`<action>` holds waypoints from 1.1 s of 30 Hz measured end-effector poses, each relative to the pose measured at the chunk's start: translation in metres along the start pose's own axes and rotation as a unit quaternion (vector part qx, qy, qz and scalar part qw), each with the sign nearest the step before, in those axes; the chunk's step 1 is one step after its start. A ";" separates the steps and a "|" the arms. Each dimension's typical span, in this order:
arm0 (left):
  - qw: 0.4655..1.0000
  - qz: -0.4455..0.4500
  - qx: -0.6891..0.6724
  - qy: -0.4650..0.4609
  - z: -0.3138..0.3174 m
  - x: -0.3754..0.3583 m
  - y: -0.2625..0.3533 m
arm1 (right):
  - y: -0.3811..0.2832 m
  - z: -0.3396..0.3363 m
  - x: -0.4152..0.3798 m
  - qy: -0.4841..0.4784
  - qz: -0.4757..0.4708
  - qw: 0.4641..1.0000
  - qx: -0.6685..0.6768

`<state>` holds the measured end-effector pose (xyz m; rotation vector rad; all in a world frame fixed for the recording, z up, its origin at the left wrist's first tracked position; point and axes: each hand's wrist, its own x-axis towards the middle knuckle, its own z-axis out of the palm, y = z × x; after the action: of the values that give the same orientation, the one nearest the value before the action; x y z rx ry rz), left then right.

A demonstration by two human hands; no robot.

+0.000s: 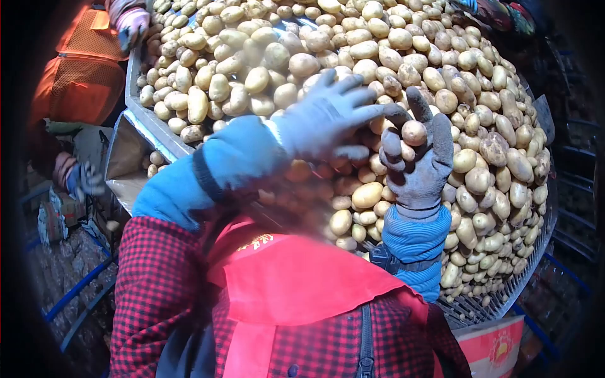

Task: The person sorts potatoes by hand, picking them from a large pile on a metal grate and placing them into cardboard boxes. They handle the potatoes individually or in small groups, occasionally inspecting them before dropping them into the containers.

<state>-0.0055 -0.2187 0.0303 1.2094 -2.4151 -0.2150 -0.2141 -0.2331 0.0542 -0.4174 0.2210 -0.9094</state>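
My left hand (pixel 328 116), in a pale grey glove, stretches palm down over the potato heap (pixel 372 57) with its fingers spread. It is slightly blurred, and nothing shows in its grasp. Beside it my right hand (pixel 419 157), in a dirtier grey glove, is turned palm up with curled fingers around a small round potato (pixel 414 133). Part of another small potato (pixel 406 152) shows just below, against the same fingers. Yellowish potatoes of mixed sizes surround both hands, some with brown patches.
The sorting table has a metal rim (pixel 151 123) and a slatted edge (pixel 485 309). Other people's gloved hands (pixel 132 26) (pixel 85 181) show at left, a sleeve (pixel 495 14) at top right. Orange mesh crates (pixel 85 82) stand left; a printed carton (pixel 495 346) is below right.
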 end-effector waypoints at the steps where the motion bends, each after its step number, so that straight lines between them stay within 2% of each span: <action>1: 1.000 -0.008 0.027 -0.001 0.018 0.003 0.006 | -0.001 0.002 -0.002 0.031 0.005 0.999 -0.001; 3: 0.997 -0.032 0.012 0.063 0.028 -0.008 0.003 | -0.004 0.001 -0.003 0.023 0.018 0.999 0.026; 4: 0.999 -0.038 0.011 0.036 0.020 -0.012 0.002 | -0.003 -0.001 -0.002 -0.002 0.018 0.999 0.031; 5: 0.997 -0.029 0.043 0.049 0.018 -0.021 -0.004 | -0.004 0.000 -0.003 0.010 0.016 0.999 0.026; 7: 0.990 -0.086 0.111 0.018 0.009 -0.042 -0.022 | -0.005 0.004 -0.004 0.032 0.015 0.999 0.021; 9: 0.983 -0.161 0.079 -0.048 -0.016 -0.065 -0.048 | -0.006 -0.006 -0.002 -0.010 0.025 0.999 0.037; 11: 0.956 -0.220 0.186 0.056 -0.017 -0.098 -0.067 | -0.005 -0.009 0.000 -0.042 0.030 0.997 0.051; 12: 0.960 -0.231 0.140 0.073 -0.026 -0.105 -0.075 | -0.005 -0.004 -0.003 0.008 0.025 1.000 0.016; 13: 0.943 -0.214 0.243 0.081 -0.030 -0.114 -0.073 | -0.004 -0.003 -0.003 0.012 0.021 1.000 0.010; 15: 0.952 -0.184 0.219 0.113 -0.037 -0.122 -0.068 | -0.004 -0.005 0.001 -0.012 0.015 1.000 -0.002; 16: 0.967 -0.156 0.177 0.096 -0.047 -0.115 -0.054 | -0.003 -0.001 0.000 0.026 0.016 1.000 0.004; 17: 0.980 -0.126 0.132 0.079 -0.052 -0.107 -0.033 | -0.003 -0.002 0.002 0.021 0.012 1.000 -0.015; 19: 0.992 -0.068 0.110 -0.013 -0.036 -0.104 0.000 | -0.001 -0.002 0.001 0.015 0.003 0.999 -0.050; 20: 0.995 -0.022 0.089 -0.045 -0.028 -0.101 0.014 | -0.002 0.005 -0.001 0.068 0.006 0.995 -0.070; 21: 0.994 0.024 0.069 -0.076 -0.021 -0.099 0.024 | -0.002 0.005 -0.001 0.070 0.006 0.995 -0.070; 23: 0.990 0.008 0.048 -0.130 -0.005 -0.106 0.028 | -0.003 0.003 -0.001 0.075 0.007 0.995 -0.069; 24: 0.994 -0.002 0.047 -0.103 -0.005 -0.108 0.023 | -0.004 0.002 -0.002 0.084 0.015 0.993 -0.076; 27: 0.984 -0.045 0.114 -0.129 -0.010 -0.111 0.013 | -0.005 0.005 -0.002 0.080 0.015 0.993 -0.083; 28: 0.989 -0.054 0.079 -0.115 -0.015 -0.108 0.014 | -0.003 -0.003 0.001 0.005 0.012 0.999 -0.038; 31: 0.977 -0.123 0.158 -0.067 -0.013 -0.105 0.005 | -0.003 -0.004 0.000 0.024 0.016 0.999 -0.039; 33: 0.969 -0.179 0.170 0.014 -0.022 -0.100 -0.009 | -0.004 0.002 -0.002 0.056 0.019 0.996 -0.060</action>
<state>0.0637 -0.1435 0.0164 1.7869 -2.2510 0.1179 -0.2175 -0.2329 0.0579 -0.4724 0.3858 -0.8846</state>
